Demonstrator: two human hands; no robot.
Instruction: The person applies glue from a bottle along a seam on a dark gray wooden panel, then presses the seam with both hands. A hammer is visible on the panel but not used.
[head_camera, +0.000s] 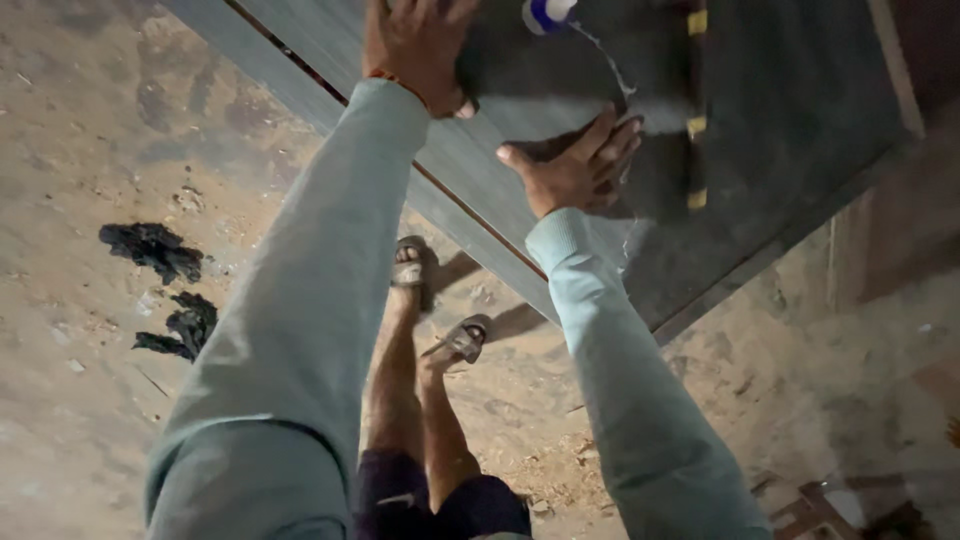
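Observation:
My left hand rests on top of a dark grey rectangular block that lies on a large grey-green board; its fingers curl over the block's near edge. My right hand lies flat, fingers spread, pressed on the board just below the block. A white and blue bottle at the top edge tips a thin white stream onto the board beside the block.
The board's edge runs diagonally over a sandy dirt floor. My legs in sandals stand under it. Dark rags lie on the floor at left. A yellow-and-black strip crosses the board. Wooden pieces lie at lower right.

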